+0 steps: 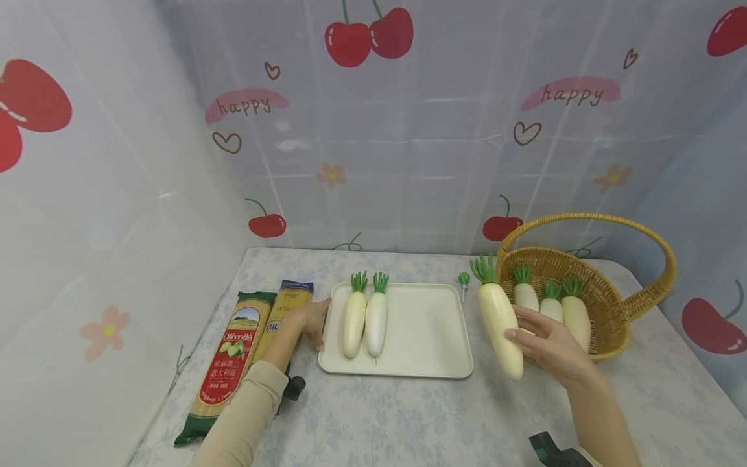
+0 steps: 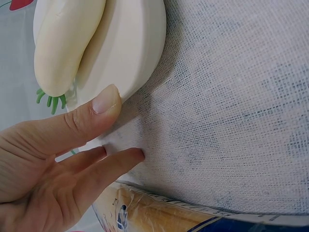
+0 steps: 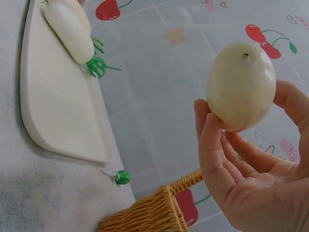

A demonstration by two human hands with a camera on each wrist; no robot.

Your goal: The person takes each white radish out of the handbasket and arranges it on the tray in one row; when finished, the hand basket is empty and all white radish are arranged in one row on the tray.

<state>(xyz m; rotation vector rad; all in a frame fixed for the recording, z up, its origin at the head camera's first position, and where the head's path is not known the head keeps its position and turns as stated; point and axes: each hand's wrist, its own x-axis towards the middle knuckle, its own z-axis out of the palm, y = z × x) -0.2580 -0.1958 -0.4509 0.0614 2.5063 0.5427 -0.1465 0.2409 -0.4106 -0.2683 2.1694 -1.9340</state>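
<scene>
My right hand (image 1: 551,344) holds a white radish (image 1: 500,327) with green leaf stubs between thumb and fingers, raised beside the basket. In the right wrist view the tip of this radish (image 3: 241,87) faces the camera. Two more white radishes (image 1: 354,324) lie side by side on the left part of a cream rectangular tray (image 1: 428,331). At the tray's left edge is my left hand (image 1: 315,321), its thumb (image 2: 104,104) right at the rim and its other fingers loosely extended over the cloth. A wicker basket (image 1: 613,318) contains three white radishes (image 1: 576,321).
Two packs of pasta lie left of the tray, one with a red label (image 1: 233,357) and one yellow with a blue end (image 1: 288,301). A small green-topped lollipop (image 1: 463,280) lies between tray and basket. The basket's tall handle (image 1: 589,217) arches over it. A printed curtain (image 1: 408,143) hangs behind.
</scene>
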